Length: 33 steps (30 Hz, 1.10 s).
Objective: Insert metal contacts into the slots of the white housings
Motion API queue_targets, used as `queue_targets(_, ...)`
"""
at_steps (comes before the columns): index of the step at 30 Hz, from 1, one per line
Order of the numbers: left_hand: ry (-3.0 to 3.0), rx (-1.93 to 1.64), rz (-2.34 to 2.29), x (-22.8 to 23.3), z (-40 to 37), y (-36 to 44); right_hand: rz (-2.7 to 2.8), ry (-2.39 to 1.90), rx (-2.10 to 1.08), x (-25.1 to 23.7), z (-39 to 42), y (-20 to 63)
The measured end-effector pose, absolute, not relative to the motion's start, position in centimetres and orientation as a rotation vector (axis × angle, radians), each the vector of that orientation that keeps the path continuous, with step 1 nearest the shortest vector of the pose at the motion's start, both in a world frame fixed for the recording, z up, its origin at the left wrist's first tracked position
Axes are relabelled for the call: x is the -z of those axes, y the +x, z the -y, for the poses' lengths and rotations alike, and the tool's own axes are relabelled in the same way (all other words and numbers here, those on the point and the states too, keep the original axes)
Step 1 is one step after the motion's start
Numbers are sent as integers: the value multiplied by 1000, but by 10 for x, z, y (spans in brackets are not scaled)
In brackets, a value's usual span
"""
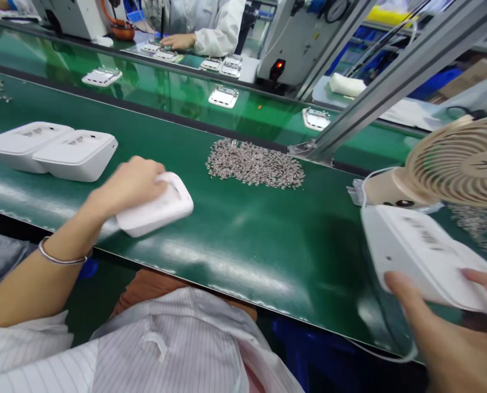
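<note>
My left hand (131,183), a bangle on its wrist, is blurred and closed over the top of a white plastic housing (165,210) with rounded corners. That housing is at the near left of the green surface. At the right edge, my right hand (452,338) has its thumb and fingers around another white plastic housing (407,248). A further white housing partly shows behind it. Two more white housings (77,155) lie side by side at the left. Beyond my hands is a pile of small metal pieces (255,164).
A beige fan (464,164) stands at the right, its cable (395,358) hanging over the near edge. A slanted metal post (391,76) rises behind. White trays (224,97) lie on the far green strip. Across it is a co-worker's hand (178,41).
</note>
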<state>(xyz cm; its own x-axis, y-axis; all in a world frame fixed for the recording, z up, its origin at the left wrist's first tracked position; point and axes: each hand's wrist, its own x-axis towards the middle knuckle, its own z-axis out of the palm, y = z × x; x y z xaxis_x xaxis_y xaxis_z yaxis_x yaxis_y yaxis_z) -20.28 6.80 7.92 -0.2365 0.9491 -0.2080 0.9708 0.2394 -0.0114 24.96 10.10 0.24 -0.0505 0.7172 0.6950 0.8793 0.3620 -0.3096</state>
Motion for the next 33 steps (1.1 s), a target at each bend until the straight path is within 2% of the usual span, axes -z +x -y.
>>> queue_targets(2, 1738, 209, -2597, -86, -62, -212, 1931, -1180, 167, -17, -86, 216)
queue_targets(4, 1678, 75, -2844, -90, -54, -214, 2065, -998, -112, -24, -76, 184)
queue_targets(6, 1790, -116, -2858, -89, -44, -204, 2198, -849, -382, -26, -72, 157)
queue_targets(9, 2276, -336, -2212, -74, -27, -176, 2351, -671, -612, -25, -78, 131)
queue_targets(11, 2439, -347, -1775, -61, -15, -158, 2372, -659, -760, -26, -89, 120)
queue_targets(15, 2489, -372, -1687, -38, 0, -141, 2077, -995, -1004, -21, -128, 101)
queue_targets(18, 2500, -514, -1877, -29, 5, -136, 1912, -1178, -942, -7, -159, 87)
queue_targets(21, 2466, -751, -2123, -22, 9, -124, 2010, -1117, -745, 5, -181, 70)
queue_targets(24, 2429, -950, -2078, -19, 16, -107, 2132, -1055, -603, 11, -195, 52)
queue_targets(28, 2490, -835, -1839, -20, 26, -102, 2190, -1098, -453, 13, -206, 34)
queue_targets(33, 2469, -723, -1863, -22, 28, -115, 2244, -1076, -372, 15, -211, 28)
